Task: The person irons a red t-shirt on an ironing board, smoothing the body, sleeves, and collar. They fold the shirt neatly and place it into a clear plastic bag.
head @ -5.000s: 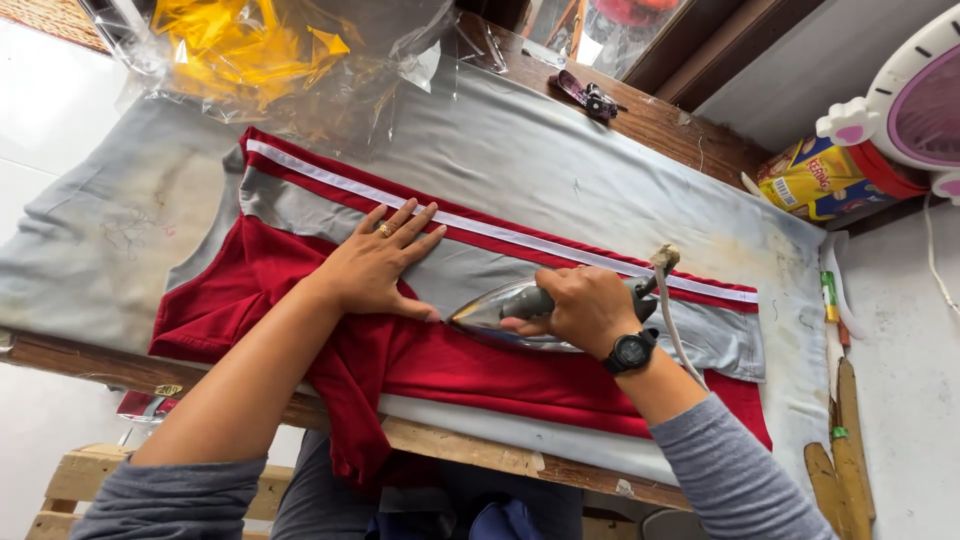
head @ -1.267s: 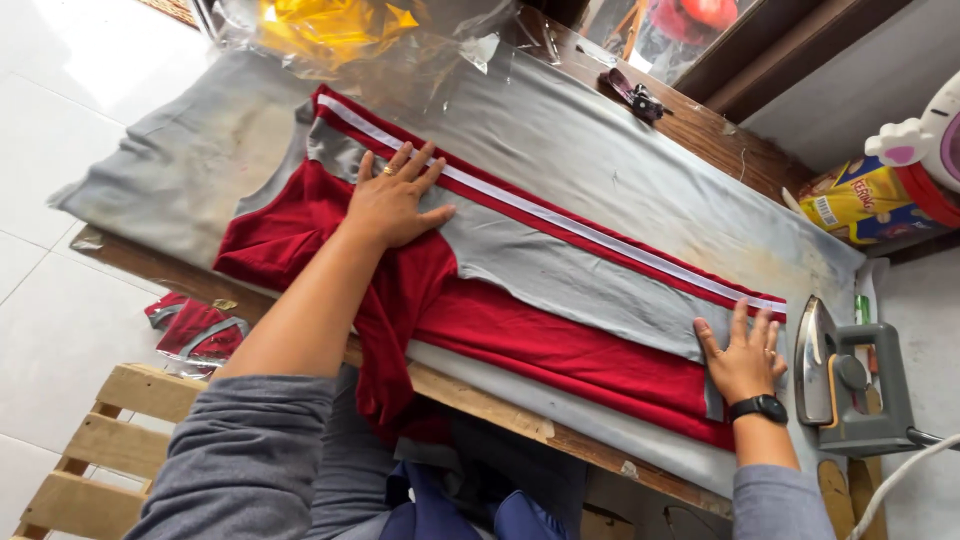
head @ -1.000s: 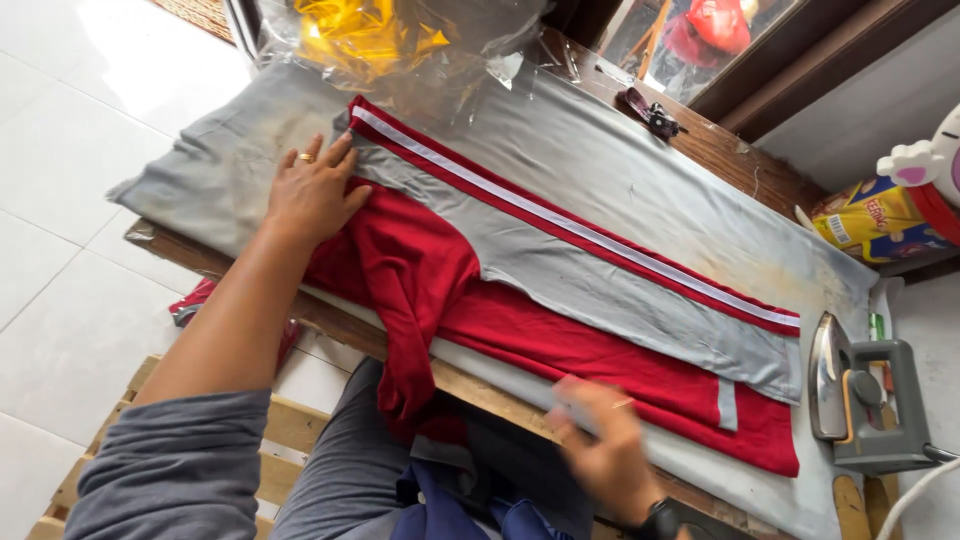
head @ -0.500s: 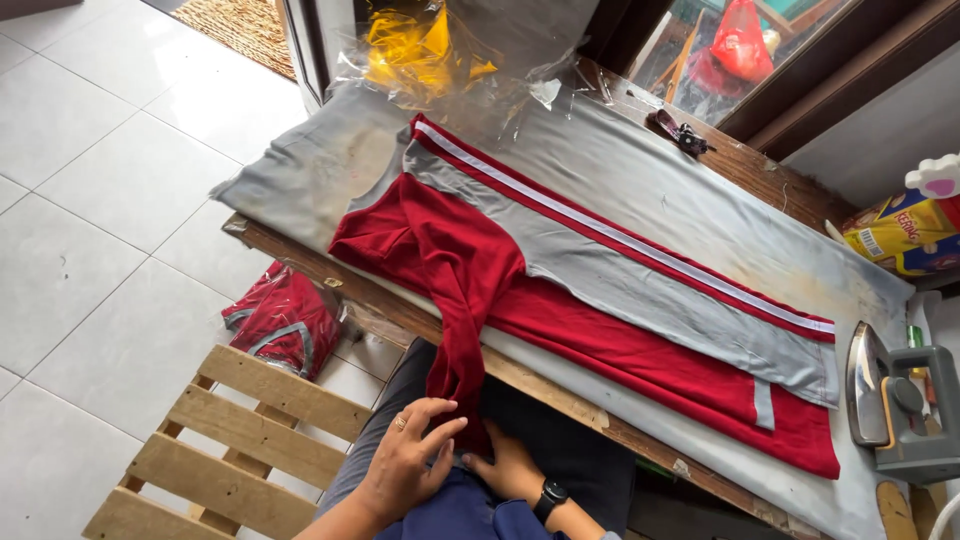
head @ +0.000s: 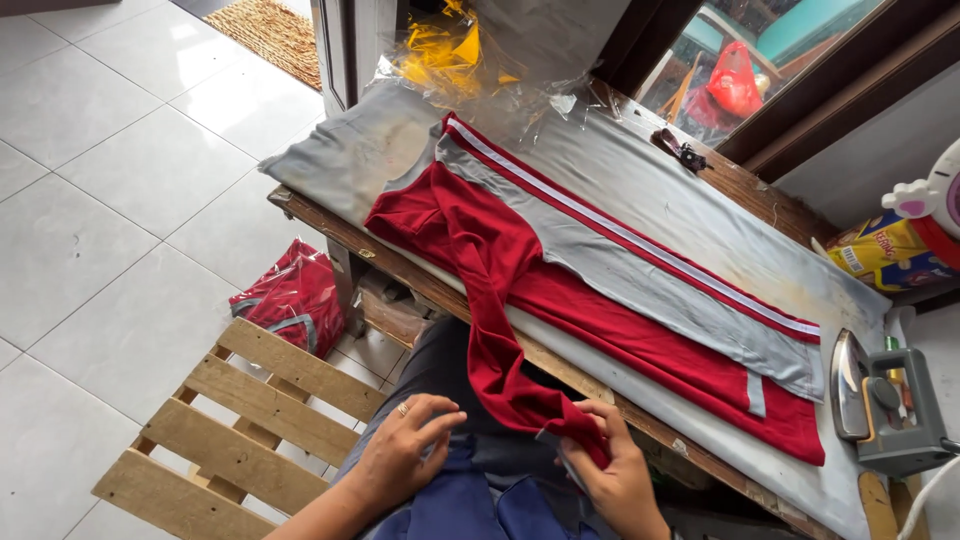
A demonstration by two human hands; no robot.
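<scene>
A white tiled floor [head: 120, 200] fills the left part of the view, with a woven mat [head: 270, 30] at the top and a wooden pallet [head: 240, 420] lying near the person's knees. The long wooden table [head: 330, 235] runs from the upper left to the lower right and is covered with a grey cloth [head: 640, 180]. Behind its far edge there is a window with a dark frame [head: 800, 100].

The red and grey garment [head: 620, 290] lies flat along the table, its long axis following the table's length, with a white stripe near the far side. One red part hangs over the near edge and goes down to the person's lap.

A crumpled clear plastic bag [head: 470, 60] with something yellow inside sits at the far left corner of the table. A packed red garment in plastic [head: 290, 295] lies on the floor under the left end. The iron [head: 880, 400] stands on its holder at the right end of the table.

The right hand [head: 615, 480] is closed around the hanging red end, the grip tight on the fabric. The left hand [head: 405, 460] rests just beside it on the lap, fingers half curled and loose, holding nothing that can be seen.
</scene>
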